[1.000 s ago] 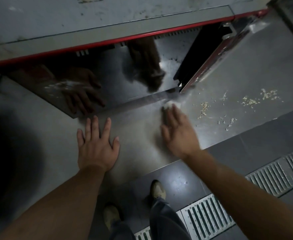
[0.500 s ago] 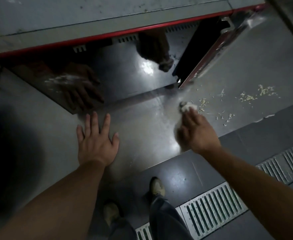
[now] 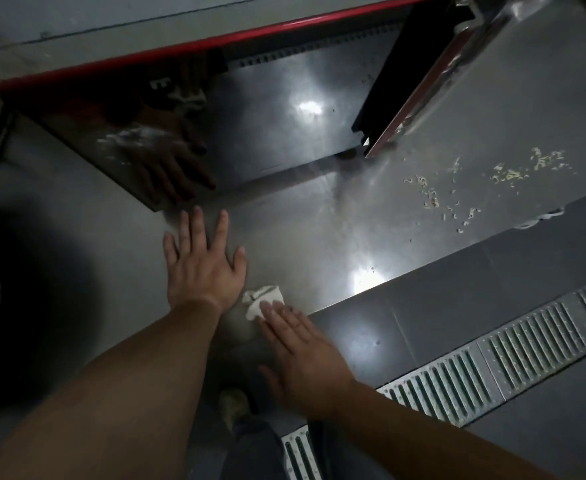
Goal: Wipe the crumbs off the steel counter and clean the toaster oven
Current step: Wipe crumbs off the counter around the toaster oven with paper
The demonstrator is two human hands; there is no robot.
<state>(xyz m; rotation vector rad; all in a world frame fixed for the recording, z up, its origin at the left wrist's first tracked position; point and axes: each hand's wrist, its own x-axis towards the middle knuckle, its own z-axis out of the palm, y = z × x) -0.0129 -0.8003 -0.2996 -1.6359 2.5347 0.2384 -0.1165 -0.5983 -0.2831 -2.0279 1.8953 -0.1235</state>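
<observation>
Steel counter (image 3: 319, 230) across the middle of the frame, mostly bare and shiny in its centre, with bright glare near the front edge. Crumbs (image 3: 506, 174) not yet cleared: pale scattered bits at right of centre, from just below the oven's door corner out toward the right edge, well apart from both hands. White cloth (image 3: 262, 301), small and crumpled, at lower centre on the counter's front edge, pressed flat under the straight fingertips of the right hand (image 3: 305, 355), not bunched in a fist. Left hand (image 3: 203, 268) just beside it, palm down and fingers spread, resting on the steel and holding nothing. Toaster oven (image 3: 284, 109) in the upper half, red-trimmed, its reflective side mirroring the left hand and showing a whitish smear (image 3: 135, 138) at upper left; door (image 3: 419, 84) swung open at upper right. Judged from this: counter wiping partway at best, crumb patch left to do, oven smear and inside apparently untouched; whether the oven interior holds crumbs, impossible to tell. Slotted floor drain (image 3: 492, 368) at lower right, below the counter edge.
</observation>
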